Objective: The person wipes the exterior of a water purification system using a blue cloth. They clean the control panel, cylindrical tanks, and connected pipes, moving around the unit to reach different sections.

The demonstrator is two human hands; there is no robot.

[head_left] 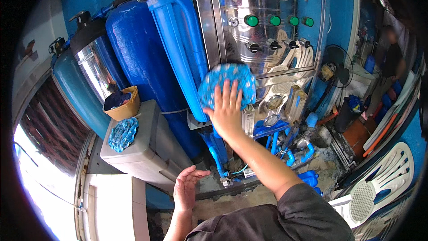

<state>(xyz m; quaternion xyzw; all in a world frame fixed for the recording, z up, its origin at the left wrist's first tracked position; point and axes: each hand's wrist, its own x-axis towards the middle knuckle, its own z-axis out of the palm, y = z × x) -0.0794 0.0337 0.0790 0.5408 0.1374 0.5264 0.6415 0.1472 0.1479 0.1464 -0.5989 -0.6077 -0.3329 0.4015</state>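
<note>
My right hand [228,115] reaches forward with fingers spread, laid flat on a blue patterned cloth [228,72]. Behind the cloth are the steel frame of a machine cabinet [208,22] and the side of a tall blue filter housing [176,40]; which of them it touches I cannot tell. Lower and to the left, my left hand [185,186] hangs in the air with its fingers loosely apart and nothing in it. A second crumpled blue patterned cloth [123,135] lies on top of a grey plastic bin [151,122].
A tan basket [126,108] with dark cloth sits on the bin. Blue tanks [133,40] line the left. Green buttons [275,20], gauges [273,102] and blue pipes [307,152] are on the right. White plastic chair [374,192] at lower right; a person [389,62] stands farther back.
</note>
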